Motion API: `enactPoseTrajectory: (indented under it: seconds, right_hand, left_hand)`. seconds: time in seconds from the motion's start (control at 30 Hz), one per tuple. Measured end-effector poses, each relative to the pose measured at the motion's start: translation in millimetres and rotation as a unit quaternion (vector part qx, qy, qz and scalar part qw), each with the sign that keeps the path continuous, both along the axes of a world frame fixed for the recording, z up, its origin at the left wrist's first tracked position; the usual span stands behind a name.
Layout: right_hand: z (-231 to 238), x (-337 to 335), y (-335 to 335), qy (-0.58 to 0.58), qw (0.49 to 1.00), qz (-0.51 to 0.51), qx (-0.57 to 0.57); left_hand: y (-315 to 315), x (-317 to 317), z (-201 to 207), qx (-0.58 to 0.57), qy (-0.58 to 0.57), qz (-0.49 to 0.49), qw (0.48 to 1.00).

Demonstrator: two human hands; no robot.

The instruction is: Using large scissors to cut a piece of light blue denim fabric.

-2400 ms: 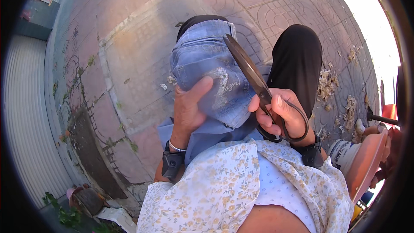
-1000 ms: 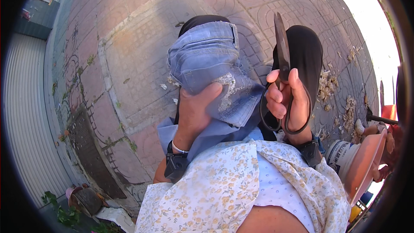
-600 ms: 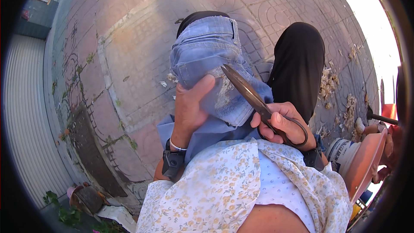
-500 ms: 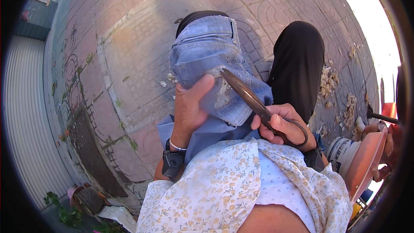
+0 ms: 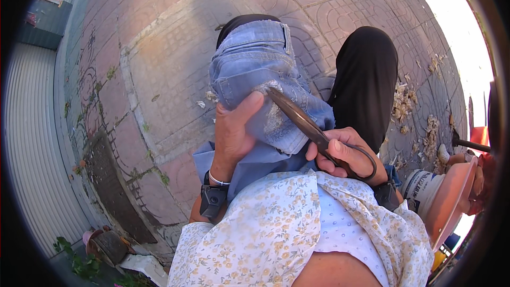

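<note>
A piece of blue denim (image 5: 255,69) lies draped over my left knee. My left hand (image 5: 234,133) presses on it, thumb up against the frayed, worn patch (image 5: 273,119). In my right hand (image 5: 342,151) I hold large dark scissors (image 5: 300,119) by the looped handle. The blades are closed and point up-left, with the tip touching the denim next to my left thumb. My right knee in black trousers (image 5: 366,79) sits to the right.
Below is a pavement of patterned brick tiles (image 5: 175,26). Light shavings or scraps (image 5: 406,106) litter the ground at the right. A white bucket (image 5: 422,191) and an orange-pink rim (image 5: 451,202) stand at the lower right. A corrugated shutter (image 5: 32,143) runs along the left.
A second ago the scissors stood raised and upright above my right hand. They have swung down so the tip rests on the worn patch. My left hand has stayed on the denim.
</note>
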State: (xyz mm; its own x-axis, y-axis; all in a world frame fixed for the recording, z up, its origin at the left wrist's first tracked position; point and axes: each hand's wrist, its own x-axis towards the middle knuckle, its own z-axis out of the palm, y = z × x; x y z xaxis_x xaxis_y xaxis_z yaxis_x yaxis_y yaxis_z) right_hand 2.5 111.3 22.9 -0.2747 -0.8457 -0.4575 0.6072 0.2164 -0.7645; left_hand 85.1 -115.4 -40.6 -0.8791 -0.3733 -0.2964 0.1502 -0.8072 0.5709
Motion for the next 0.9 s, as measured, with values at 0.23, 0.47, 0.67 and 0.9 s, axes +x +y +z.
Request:
enactPoseTrajectory:
  seconds: [0.23,0.47,0.67,0.9]
  right_hand:
    - [-4.8,-0.7,2.2,-0.022,1.0,0.006,0.002]
    - [-8.5,13.4,-9.1,0.009,0.999,-0.045,-0.017]
    - [-3.5,-30.7,-25.6,-0.019,0.927,-0.36,-0.1]
    - [8.5,-17.8,-11.1,0.066,0.987,-0.141,-0.044]
  left_hand:
    - [1.1,0.1,2.4,-0.029,0.0,-0.004,1.0]
    - [2.8,-4.3,5.5,-0.017,-0.012,0.007,1.0]
    - [26.7,1.3,11.2,-0.228,-0.026,0.002,0.973]
    - [5.1,-0.3,1.5,-0.025,-0.016,-0.029,0.999]
